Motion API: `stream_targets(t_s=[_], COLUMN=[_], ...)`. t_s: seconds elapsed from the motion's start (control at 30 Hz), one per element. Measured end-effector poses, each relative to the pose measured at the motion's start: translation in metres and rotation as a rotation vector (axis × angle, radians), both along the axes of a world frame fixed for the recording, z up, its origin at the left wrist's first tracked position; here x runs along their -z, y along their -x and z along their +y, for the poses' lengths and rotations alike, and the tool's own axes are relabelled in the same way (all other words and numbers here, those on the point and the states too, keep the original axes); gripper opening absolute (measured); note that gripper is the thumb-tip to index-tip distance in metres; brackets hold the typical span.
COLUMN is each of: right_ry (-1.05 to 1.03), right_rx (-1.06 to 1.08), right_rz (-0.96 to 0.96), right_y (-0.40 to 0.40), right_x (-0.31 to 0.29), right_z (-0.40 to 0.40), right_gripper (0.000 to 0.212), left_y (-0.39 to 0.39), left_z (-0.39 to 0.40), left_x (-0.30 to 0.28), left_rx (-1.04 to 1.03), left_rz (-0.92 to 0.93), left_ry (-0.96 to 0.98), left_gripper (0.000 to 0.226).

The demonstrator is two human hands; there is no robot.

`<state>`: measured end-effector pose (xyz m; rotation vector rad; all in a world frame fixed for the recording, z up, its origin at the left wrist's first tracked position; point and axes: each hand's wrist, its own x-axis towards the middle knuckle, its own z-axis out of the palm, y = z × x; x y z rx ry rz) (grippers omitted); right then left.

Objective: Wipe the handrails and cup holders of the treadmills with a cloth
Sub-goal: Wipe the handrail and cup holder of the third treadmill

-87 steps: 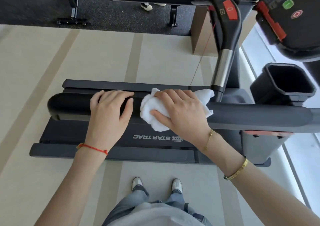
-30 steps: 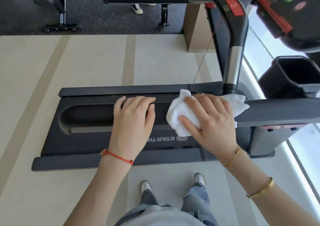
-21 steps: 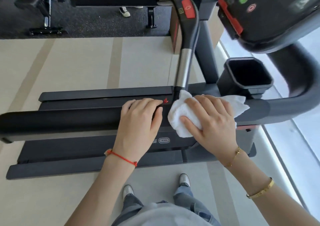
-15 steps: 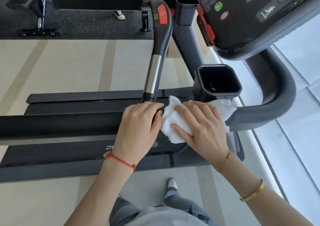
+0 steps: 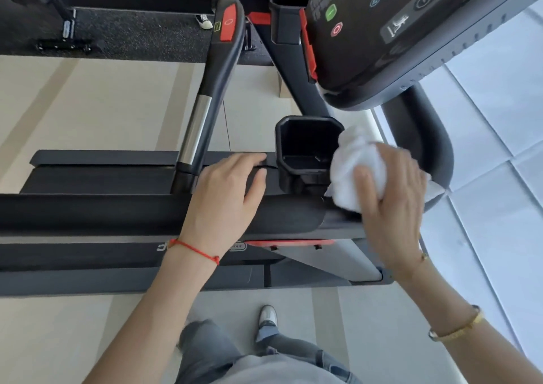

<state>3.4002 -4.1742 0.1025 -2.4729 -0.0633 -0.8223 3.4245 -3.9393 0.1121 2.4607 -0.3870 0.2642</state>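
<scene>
Beside the cup holder [image 5: 308, 151], right hand [image 5: 390, 195] clutches cloth [image 5: 357, 166]; left hand [image 5: 226, 198] lies open.

Cup holder [image 5: 305, 151] sits between left hand [image 5: 226, 195] and cloth [image 5: 357, 169].

beige floor [image 5: 97, 113] with darker stripes lying under the machine; dark speckled mat [image 5: 138, 38] running along the top, carrying a black equipment frame [image 5: 63, 35]; a white-and-black shoe [image 5: 204, 21] standing on that mat; pale tiled surface [image 5: 496, 148] lying at right; a grey-white shoe [image 5: 268, 316] and grey trousers [image 5: 211, 351] showing at the bottom.
</scene>
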Motion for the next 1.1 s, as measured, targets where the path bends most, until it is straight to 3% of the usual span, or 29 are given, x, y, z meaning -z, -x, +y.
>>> stream_targets(t_s=[0.13, 0.23, 0.3, 0.4, 0.57, 0.73, 0.93, 1.1], right_ry=[0.016, -0.102, -0.225, -0.208, 0.192, 0.173, 0.598, 0.661], right_rx=[0.085, -0.035, -0.077, -0.128, -0.244, -0.494, -0.717, -0.633], right_rz=[0.203, 0.628, 0.780, 0.772, 0.582, 0.514, 0.421, 0.403], right_y=[-0.039, -0.068, -0.084, -0.105, -0.115, -0.101, -0.150, -0.147], right_x=[-0.012, -0.008, -0.007, -0.011, -0.017, -0.019, -0.023, -0.020], right_z=[-0.016, -0.010, -0.008, -0.006, 0.000, -0.016, 0.022, 0.013], right_gripper=[0.035, 0.041, 0.037, 0.036, 0.046, 0.047, 0.041, 0.042], left_y=[-0.020, -0.034, -0.042, -0.051, -0.059, -0.063, -0.064, -0.064], left_z=[-0.012, -0.019, -0.021, -0.022, -0.022, -0.023, -0.023, -0.022], left_x=[-0.002, 0.000, 0.001, 0.004, 0.007, 0.012, 0.015, 0.014], left_rx=[-0.011, -0.002, 0.014, 0.050, 0.084, 0.101, 0.097, 0.091], left_rz=[0.038, 0.086, 0.118, 0.141, 0.155, 0.183, 0.187, 0.189], left_ry=[-0.014, -0.044, -0.072, -0.082, -0.076, -0.020, 0.016, 0.048], left_gripper=[0.034, 0.043, 0.050, 0.056, 0.060, 0.063, 0.061, 0.062])
